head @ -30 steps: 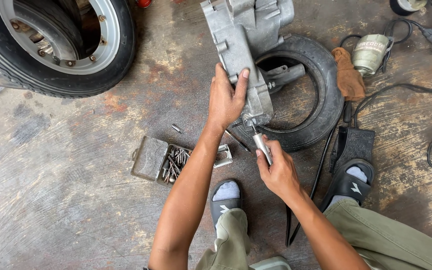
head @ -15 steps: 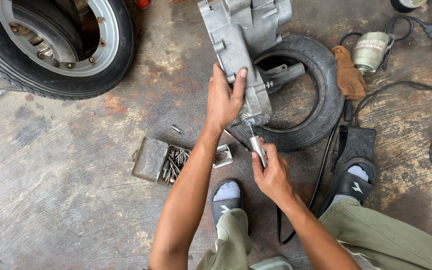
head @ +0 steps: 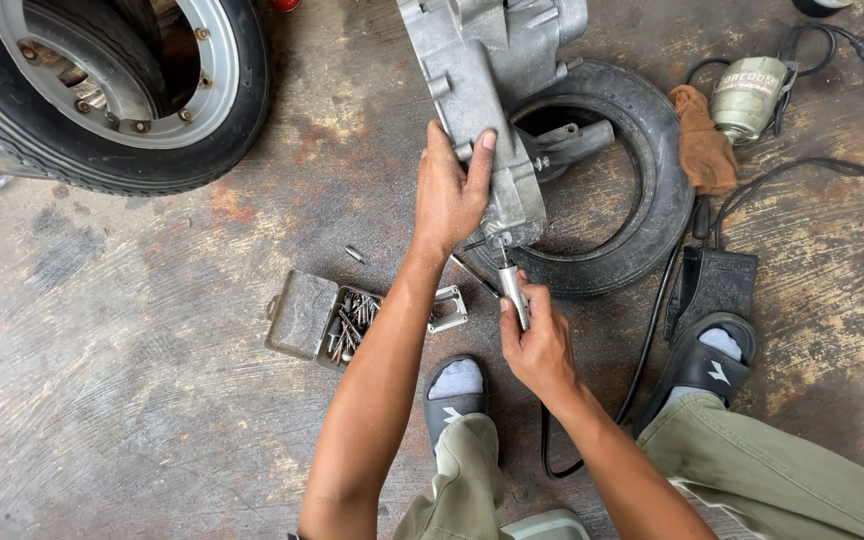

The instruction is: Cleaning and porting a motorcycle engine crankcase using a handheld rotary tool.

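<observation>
A: Head view. Against the frames a second and half a second back, little shifts: the right hand [head: 540,345] sits a touch lower and nearer the body, tool tip at the same spot on the casing's lower corner. Left hand [head: 452,195] unmoved in its grip.

B: Meaning?

A: My reading: work on that one fastener point goes on, casing held steady throughout.

B: Hands, in detail?

A: Left hand wrapped over the edge of the grey aluminium engine casing [head: 477,95], fingers [head: 485,150] curled onto its face, thumb behind. Closed grip, bracing it. Right hand fisted tight round a slim metal driver tool [head: 512,290], shaft pointing up into the casing's bottom corner, touching it.

B: Where does the casing sit?

A: Upright on the concrete floor [head: 132,400], leaning into a small scooter tyre [head: 652,180] that lies flat. Just left of the forearm, an open metal tin of bolts [head: 327,320]. A large wheel [head: 112,90] upper left. Black cable [head: 642,350] runs past the sandalled right foot [head: 707,360].
</observation>
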